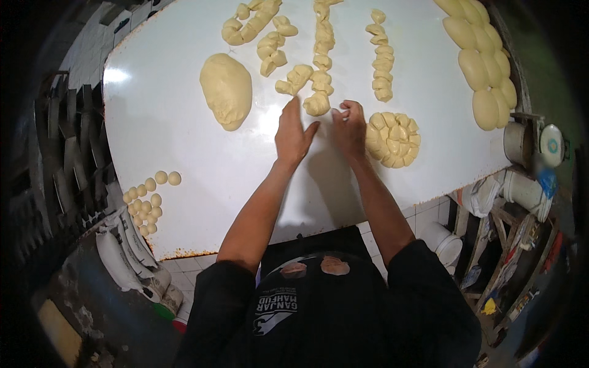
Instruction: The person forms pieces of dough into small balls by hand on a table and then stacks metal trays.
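My left hand [293, 136] rests on the white table [172, 122], thumb spread from straightened fingers, its fingertips just below the cut dough chunks [317, 103] at the foot of a central column. My right hand [348, 130] is beside them on the right, fingers loosely bent and apart, with nothing visible in it. Close to its right side sits a round cluster of cut dough [392, 140]. A large smooth dough lump [226, 92] lies to the left. More cut pieces form a short row [383, 58] at upper right and bent strips [251, 21] at upper left.
Small dough balls [175, 178] sit at the table's left corner; oblong smooth dough pieces [475, 67] line its right edge. Dark stacked metal pans [73, 159] stand left, above white sacks [119, 257]. A pot [517, 144], white buckets [440, 242] and a wooden rack [500, 245] are on the right.
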Available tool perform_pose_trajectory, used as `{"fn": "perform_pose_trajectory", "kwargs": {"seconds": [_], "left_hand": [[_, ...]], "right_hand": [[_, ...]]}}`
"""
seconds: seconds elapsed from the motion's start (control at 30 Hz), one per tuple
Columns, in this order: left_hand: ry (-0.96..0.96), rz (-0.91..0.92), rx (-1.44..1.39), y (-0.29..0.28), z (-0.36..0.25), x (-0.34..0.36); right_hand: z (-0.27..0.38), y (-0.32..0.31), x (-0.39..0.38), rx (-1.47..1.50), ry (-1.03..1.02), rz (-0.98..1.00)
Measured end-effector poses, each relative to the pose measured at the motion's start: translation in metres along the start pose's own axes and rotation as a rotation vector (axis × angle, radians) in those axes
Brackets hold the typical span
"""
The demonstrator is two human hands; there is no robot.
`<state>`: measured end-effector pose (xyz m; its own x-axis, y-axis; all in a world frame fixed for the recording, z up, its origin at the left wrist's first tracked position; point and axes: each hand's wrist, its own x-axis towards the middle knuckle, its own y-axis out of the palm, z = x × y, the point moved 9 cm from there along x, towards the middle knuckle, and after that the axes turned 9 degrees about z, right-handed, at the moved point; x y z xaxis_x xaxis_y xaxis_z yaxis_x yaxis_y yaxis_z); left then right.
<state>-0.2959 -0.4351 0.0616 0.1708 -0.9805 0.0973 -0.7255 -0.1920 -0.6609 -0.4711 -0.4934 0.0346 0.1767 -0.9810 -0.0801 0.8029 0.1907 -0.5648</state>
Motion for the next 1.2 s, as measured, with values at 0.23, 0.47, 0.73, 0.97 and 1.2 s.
{"fn": "perform_pose_trajectory", "kwargs": {"seconds": [0.23,0.47,0.73,0.97,1.2], "left_hand": [[0.028,0.047,-0.138,0.025,0.082,0.019],[-0.587,-0.162,-0.392,-0.142,0.158,-0.202],[-0.233,0.114,0.564,-0.224,0.181,-0.357],[0.01,-0.114,0.185,-0.136,0.138,-0.345],[-0.343,-0.146,0.245,-0.176,0.201,-0.263]], "right_hand": [[0.052,0.073,0.036,-0.301,-0.824,0.554],[0.118,0.134,-0.067,-0.258,-0.489,1.035],[0.11,0.177,-0.17,-0.602,-1.147,0.769],[0.148,0.228,-0.245,-0.433,-0.916,0.853],[0.175,0.295,-0.162,-0.471,-0.79,0.525]]}}
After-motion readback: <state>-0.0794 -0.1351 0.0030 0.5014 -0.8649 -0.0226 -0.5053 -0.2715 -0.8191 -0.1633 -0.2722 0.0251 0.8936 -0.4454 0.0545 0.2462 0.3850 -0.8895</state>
